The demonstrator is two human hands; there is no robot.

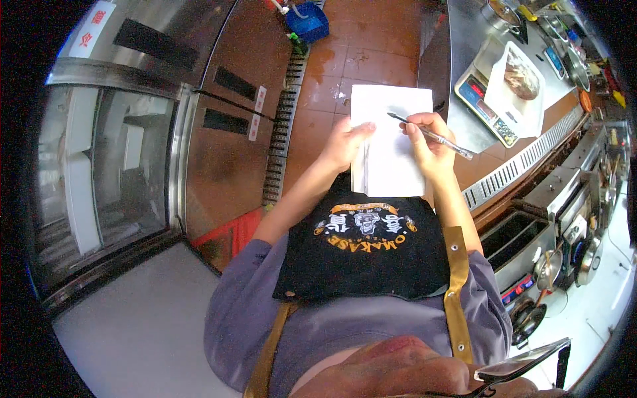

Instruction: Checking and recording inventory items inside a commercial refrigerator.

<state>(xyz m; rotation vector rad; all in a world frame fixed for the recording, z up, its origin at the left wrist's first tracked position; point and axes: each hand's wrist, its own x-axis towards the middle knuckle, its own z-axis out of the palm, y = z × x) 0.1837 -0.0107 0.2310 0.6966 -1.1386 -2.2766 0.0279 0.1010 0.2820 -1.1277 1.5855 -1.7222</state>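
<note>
A white paper notebook lies turned to a bright page in front of my chest. My left hand grips its left edge, thumb across the page and fingers hidden underneath. Between the fingers of my right hand is a pen with a clear barrel, its dark tip pointing to the upper left over the paper. Whether the tip touches the page I cannot tell. Glare hides any writing there. Below the notebook hangs my black apron with a printed emblem.
At the upper right, a steel worktop bears a digital scale with a white tray holding food. Pans and cooking equipment line the right side. Steel refrigerators stand left, beside a floor drain grate. A blue bin sits on the tiles.
</note>
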